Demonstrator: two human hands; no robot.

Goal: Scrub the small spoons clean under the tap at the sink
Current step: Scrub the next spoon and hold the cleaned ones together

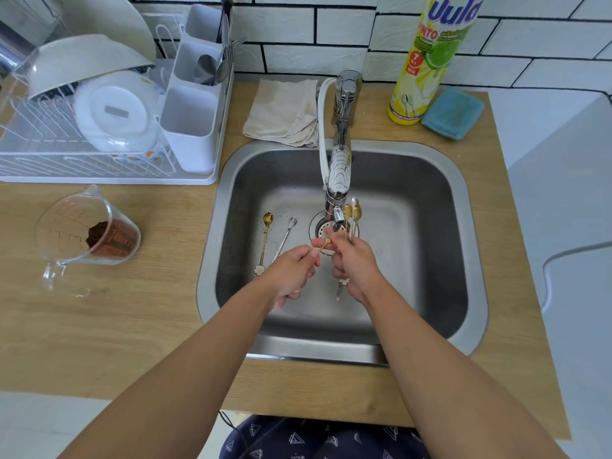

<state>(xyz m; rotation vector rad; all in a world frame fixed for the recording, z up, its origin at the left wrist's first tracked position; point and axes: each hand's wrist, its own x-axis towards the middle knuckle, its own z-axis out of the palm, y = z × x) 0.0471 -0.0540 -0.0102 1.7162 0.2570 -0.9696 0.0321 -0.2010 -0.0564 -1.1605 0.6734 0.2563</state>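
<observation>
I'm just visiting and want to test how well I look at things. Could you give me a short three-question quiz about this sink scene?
1. True or false: two spoons, the gold spoon and the silver spoon, lie on the floor of the sink, left of the drain.
2. Which hand holds a bunch of spoons upright by the tap: A) left hand, B) right hand?
3. What is in the measuring jug on the counter?

Key: 1 true. 2 B. 3 a brown powder, possibly ground coffee.
</observation>
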